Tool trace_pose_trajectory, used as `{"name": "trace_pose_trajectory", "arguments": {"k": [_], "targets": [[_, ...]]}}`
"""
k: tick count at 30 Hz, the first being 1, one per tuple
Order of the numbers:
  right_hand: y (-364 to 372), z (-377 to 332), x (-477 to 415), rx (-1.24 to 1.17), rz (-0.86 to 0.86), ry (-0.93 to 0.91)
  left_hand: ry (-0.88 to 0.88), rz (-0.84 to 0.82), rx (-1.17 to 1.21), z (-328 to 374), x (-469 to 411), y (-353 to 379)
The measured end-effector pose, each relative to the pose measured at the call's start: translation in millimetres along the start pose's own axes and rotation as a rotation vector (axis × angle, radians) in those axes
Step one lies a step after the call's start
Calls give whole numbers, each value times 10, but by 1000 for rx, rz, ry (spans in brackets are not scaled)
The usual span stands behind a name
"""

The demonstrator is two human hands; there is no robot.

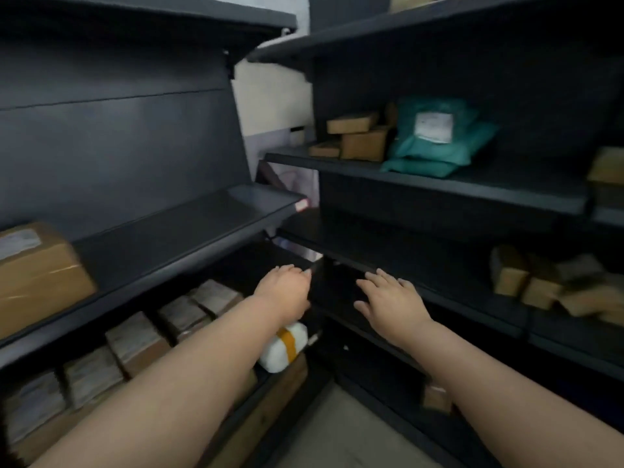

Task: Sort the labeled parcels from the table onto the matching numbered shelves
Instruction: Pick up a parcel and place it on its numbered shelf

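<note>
Both my hands reach forward into the corner where two dark shelf units meet. My left hand (285, 290) is open, palm down, fingers toward the end of the lower left shelf, holding nothing. My right hand (391, 304) is open with fingers spread, hovering before the right unit's lower shelf edge (439, 292). A white parcel with an orange tape band (285, 346) lies on the left lower shelf, just under my left wrist. A row of several brown labeled boxes (135, 339) fills that shelf to its left.
A large cardboard box (37, 271) sits on the left middle shelf (189, 231). On the right unit, teal mailer bags (435, 136) and small brown boxes (358, 136) rest on the upper shelf; more brown boxes (547, 282) lie lower right. Floor (341, 434) shows between the units.
</note>
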State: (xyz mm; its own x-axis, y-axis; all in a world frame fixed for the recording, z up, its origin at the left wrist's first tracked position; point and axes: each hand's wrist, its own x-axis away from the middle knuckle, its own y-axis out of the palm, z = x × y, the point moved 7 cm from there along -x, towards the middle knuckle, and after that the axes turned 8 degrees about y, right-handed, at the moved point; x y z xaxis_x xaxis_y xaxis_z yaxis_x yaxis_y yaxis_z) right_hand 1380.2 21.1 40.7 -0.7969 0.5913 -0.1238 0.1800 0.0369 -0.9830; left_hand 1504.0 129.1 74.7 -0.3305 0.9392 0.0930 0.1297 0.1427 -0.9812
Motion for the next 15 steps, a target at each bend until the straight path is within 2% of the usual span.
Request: {"name": "trace_pose_trajectory", "arguments": {"k": [7,15], "targets": [[-69,2023,1496,62,-80,342,347,-64,94,2410,-543,-54],[-315,3725,3272,91,-98,727,730,-65,80,5004,-666,-257]]}}
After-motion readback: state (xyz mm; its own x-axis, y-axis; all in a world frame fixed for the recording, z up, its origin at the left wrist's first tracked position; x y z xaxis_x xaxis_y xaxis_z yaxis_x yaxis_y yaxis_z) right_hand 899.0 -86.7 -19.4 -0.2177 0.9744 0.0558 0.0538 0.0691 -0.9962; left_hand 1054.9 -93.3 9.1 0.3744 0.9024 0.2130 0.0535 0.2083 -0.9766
